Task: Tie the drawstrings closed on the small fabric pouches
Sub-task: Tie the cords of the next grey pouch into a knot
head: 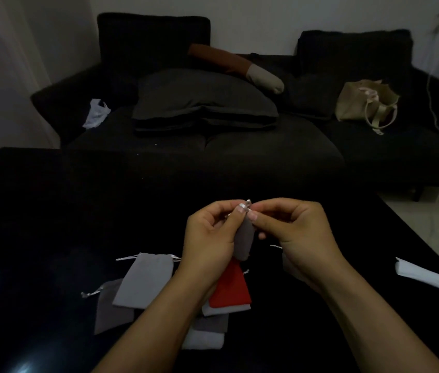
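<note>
The grey pouch (244, 238) hangs above the desk (51, 211), its string ends pinched by both hands (243, 232), left hand (210, 238) and right hand (299, 238), probably for knotting. More pouches (145, 281) lie below.

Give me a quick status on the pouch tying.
Left hand and right hand pinching the drawstring atop grey pouch. Pouch held above table. Nothing obstructing.

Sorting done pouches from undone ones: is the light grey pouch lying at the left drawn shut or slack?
Slack. The light grey pouch lies flat on the table, its top edge at full width, ungathered, cords loose at both corners.
</note>
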